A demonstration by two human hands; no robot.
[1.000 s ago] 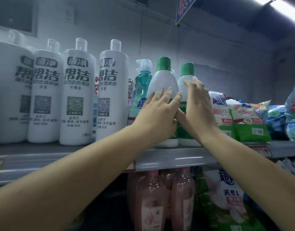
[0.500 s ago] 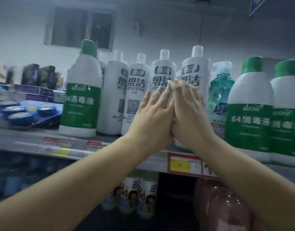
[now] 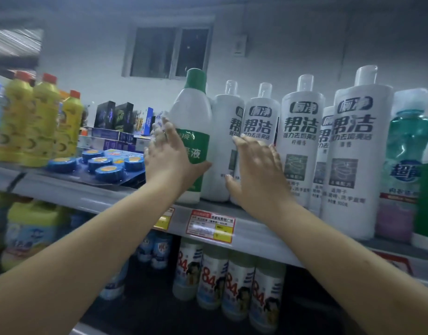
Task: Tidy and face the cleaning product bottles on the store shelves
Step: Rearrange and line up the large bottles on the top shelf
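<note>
Dark two-pane window in back wall, white wall box to its right. Red-yellow price tag on shelf edge. Blue round pucks on card. Dark boxes stacked behind.

On the shelf, discs lie left of the disinfectant; 4 cleaners stand right of it.

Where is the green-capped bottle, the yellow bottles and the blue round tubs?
green-capped bottle (image 3: pixel 193 110): head view, on its white shoulder.
yellow bottles (image 3: pixel 42 122): head view, on the middle bottle's body.
blue round tubs (image 3: pixel 109 170): head view, on the front tub's lid.
</note>
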